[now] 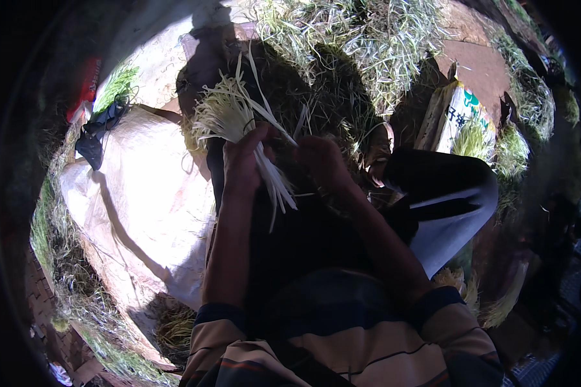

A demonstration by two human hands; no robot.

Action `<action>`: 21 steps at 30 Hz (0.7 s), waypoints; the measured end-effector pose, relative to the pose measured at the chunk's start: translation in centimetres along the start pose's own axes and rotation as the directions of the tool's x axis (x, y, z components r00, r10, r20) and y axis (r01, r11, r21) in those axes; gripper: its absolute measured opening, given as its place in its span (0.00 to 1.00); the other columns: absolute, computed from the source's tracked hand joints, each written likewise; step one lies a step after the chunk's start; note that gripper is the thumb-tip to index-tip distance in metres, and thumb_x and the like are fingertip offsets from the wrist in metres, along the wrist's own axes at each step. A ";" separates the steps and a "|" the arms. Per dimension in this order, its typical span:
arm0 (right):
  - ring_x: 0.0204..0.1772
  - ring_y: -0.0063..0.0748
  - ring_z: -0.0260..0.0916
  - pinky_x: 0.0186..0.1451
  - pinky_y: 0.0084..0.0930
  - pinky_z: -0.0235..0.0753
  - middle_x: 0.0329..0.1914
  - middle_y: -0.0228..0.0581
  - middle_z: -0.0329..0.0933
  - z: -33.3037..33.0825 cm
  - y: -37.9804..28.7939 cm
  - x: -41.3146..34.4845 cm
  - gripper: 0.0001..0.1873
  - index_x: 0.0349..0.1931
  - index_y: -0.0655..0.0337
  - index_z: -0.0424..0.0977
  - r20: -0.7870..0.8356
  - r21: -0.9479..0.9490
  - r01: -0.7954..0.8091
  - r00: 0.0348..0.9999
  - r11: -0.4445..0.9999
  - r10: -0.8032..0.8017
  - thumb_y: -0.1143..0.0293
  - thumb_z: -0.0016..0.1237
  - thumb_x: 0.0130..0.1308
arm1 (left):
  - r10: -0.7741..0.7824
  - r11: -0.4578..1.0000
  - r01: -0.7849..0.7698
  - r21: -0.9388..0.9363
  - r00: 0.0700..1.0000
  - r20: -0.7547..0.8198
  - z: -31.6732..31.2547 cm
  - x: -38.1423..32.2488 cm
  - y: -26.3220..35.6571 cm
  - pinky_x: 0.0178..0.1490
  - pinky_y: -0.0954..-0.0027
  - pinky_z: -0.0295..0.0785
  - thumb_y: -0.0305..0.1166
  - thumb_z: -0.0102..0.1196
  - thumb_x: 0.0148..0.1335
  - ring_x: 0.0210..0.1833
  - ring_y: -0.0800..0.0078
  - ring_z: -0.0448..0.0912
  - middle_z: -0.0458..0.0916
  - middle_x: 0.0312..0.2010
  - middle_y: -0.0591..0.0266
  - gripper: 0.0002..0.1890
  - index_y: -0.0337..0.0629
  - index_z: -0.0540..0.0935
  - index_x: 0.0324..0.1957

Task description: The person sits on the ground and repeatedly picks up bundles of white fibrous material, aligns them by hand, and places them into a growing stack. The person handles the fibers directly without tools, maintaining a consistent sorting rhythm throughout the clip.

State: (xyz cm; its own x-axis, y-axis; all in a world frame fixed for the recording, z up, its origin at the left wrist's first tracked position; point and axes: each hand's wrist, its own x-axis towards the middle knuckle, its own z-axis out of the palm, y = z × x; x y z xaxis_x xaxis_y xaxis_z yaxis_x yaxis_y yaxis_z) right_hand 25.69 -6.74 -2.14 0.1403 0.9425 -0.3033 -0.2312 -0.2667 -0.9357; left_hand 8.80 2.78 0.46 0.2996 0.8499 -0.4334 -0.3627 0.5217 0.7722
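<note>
My left hand (pixel 242 157) is closed around a bundle of pale yellow-white leafy stalks (pixel 225 109), which look like blanched chives. The bundle's bushy end fans out up and to the left, and loose ends hang below the hand. My right hand (pixel 322 157), in shadow, pinches the lower end of a few long pale strands (pixel 271 118). These strands run up past the bundle, very close to it; whether they loop around it I cannot tell. Both hands are above my lap.
A whitish sheet (pixel 150 208) lies at the left, with a dark cloth or bag (pixel 93 140) and green stalks (pixel 118 87) at its upper edge. Loose leaf trimmings (pixel 392 53) are heaped ahead. A printed carton or sack (pixel 467 116) and pale bundles (pixel 511 152) stand right, past my bent knee (pixel 465 193).
</note>
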 end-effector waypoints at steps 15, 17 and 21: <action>0.42 0.19 0.74 0.42 0.23 0.73 0.37 0.33 0.80 0.9 -2.3 -1.7 0.12 0.48 0.68 0.78 0.007 -0.307 0.215 0.975 0.927 -0.223 0.73 0.56 0.67 | 0.119 0.968 -0.103 0.230 0.992 -0.054 2.2 -1.8 1.4 0.22 0.74 0.72 0.29 0.66 0.57 0.20 0.74 0.78 0.84 0.27 0.58 0.12 0.33 0.81 0.40; 0.42 0.20 0.75 0.43 0.23 0.74 0.37 0.34 0.81 1.5 -2.4 -1.7 0.12 0.48 0.69 0.78 -0.008 -0.118 0.237 0.971 0.964 -0.240 0.74 0.55 0.67 | 0.104 0.959 -0.069 0.276 0.988 -0.114 2.6 -2.2 1.2 0.23 0.74 0.72 0.29 0.67 0.57 0.20 0.74 0.78 0.82 0.25 0.61 0.11 0.34 0.81 0.39; 0.42 0.21 0.76 0.44 0.22 0.75 0.37 0.36 0.82 2.0 -2.7 -1.0 0.11 0.48 0.70 0.77 -0.037 0.057 0.161 0.987 0.985 -0.159 0.74 0.54 0.68 | 0.239 0.941 -0.226 0.252 0.971 -0.022 3.7 -2.6 0.2 0.27 0.74 0.74 0.25 0.67 0.55 0.25 0.74 0.81 0.82 0.26 0.64 0.10 0.35 0.81 0.38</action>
State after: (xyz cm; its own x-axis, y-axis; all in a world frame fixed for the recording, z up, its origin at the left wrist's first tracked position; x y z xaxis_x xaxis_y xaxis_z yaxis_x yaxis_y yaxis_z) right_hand 24.24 -6.53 1.02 0.2103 0.9649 -0.1573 -0.2603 -0.0998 -0.9604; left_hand 11.21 0.36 3.46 0.1847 0.9515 -0.2460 -0.1866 0.2797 0.9418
